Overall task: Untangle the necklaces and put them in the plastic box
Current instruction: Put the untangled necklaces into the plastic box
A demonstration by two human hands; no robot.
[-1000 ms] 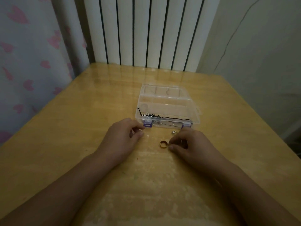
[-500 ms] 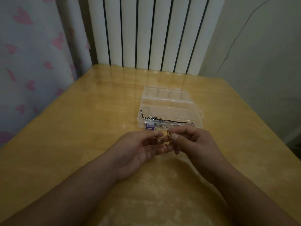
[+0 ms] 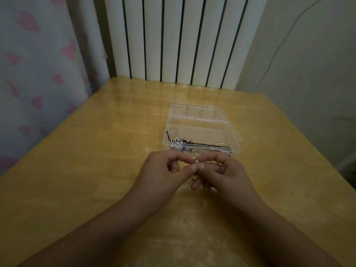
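Note:
A clear plastic box (image 3: 236, 140) lies open on the wooden table (image 3: 96, 160), its lid folded back. Inside its near compartment lies a black cord necklace (image 3: 192, 143) with small silver rings. Just in front of the box, my left hand (image 3: 165, 172) and my right hand (image 3: 224, 173) are raised above the table, fingertips meeting. Between them they pinch a small silvery piece of jewellery (image 3: 196, 162). A gold ring (image 3: 194, 177) hangs just below, partly hidden by my fingers.
A white radiator (image 3: 173, 39) stands behind the table's far edge. A curtain with pink hearts (image 3: 38, 74) hangs at the left, and a pale wall rises at the right. The box's purple clasp (image 3: 180, 149) faces me.
Both hands lifted off the table, taking the gold ring and the small silver piece from its surface. They came together in front of the box and now pinch the jewellery between them.

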